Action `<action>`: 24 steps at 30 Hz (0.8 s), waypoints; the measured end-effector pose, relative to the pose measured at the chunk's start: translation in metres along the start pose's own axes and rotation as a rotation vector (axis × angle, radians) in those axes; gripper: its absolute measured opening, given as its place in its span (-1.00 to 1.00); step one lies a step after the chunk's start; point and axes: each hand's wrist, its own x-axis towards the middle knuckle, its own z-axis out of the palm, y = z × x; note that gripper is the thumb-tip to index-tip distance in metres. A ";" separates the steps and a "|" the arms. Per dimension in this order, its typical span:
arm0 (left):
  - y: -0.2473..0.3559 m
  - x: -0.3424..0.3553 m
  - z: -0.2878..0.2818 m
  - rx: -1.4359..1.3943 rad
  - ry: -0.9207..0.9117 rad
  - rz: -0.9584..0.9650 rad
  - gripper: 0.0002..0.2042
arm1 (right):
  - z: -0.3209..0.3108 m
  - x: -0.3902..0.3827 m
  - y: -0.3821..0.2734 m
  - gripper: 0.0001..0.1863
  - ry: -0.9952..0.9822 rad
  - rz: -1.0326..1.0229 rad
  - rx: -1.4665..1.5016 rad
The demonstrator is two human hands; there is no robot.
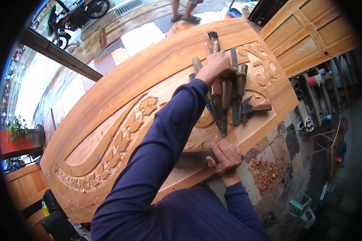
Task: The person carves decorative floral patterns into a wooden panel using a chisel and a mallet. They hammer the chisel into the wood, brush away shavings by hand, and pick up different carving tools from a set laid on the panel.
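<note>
My left hand [216, 64] reaches across a carved wooden panel [80, 132] to a cluster of chisels [226, 94]. Two of its fingers are stretched out beside a handle with a frayed dark top [214, 38]; the others are partly hidden among the handles. Nearer my body, my right hand [226, 160] grips the end of a dark flat bar [195, 158], thumb along one side. Part of that bar is hidden behind my left sleeve. A hammer [253, 107] with a reddish-brown handle lies to the right of the chisels.
Carved flowers and scrolls stand in relief on the panel, with wood chips scattered over it. A panelled door [309, 30] is at the far right. Shavings [267, 174] and a pale green plastic stool [303, 211] are on the floor. Beyond the panel are a person's legs [185, 10] and a motorcycle [78, 18].
</note>
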 end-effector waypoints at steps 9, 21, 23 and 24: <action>0.045 -0.089 0.004 0.281 0.193 -0.020 0.14 | 0.001 -0.008 0.001 -0.56 -0.026 0.022 0.009; 0.085 -0.124 0.002 -0.241 0.471 0.028 -0.23 | 0.004 -0.012 0.003 -0.60 0.012 0.008 0.037; 0.098 -0.135 -0.003 -0.615 0.161 -0.130 -0.26 | 0.007 -0.016 0.005 -0.61 -0.030 0.035 0.038; 0.104 -0.143 -0.006 -0.702 0.171 -0.098 -0.27 | 0.009 -0.019 0.007 -0.62 -0.023 0.030 0.054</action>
